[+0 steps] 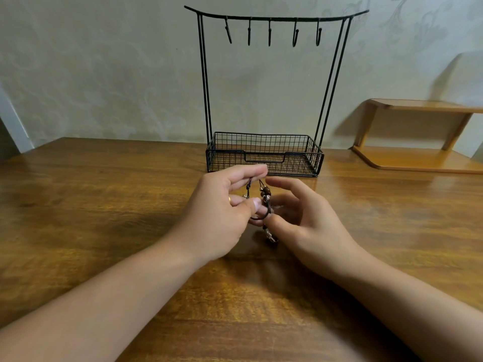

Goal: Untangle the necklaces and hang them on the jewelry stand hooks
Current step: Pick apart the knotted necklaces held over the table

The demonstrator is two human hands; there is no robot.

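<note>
A tangle of dark cord necklaces [264, 198] with brown and silver beads hangs between my hands just above the wooden table [104, 205]. My left hand [224, 212] pinches a cord loop between thumb and forefinger near the top, its lower fingers curled against the cords. My right hand [303, 218] sits right of the tangle, its thumb and a fingertip pinching the cord low down while the other fingers spread. A metal pendant [271, 236] dangles below. The black wire jewelry stand [271, 82] rises behind, several bare hooks [269, 32] hanging from its top bar.
The stand's wire basket base [264, 155] sits just beyond my hands. A small wooden shelf unit [418, 137] stands at the table's back right against the pale wall. The table's left edge drops off at the far left.
</note>
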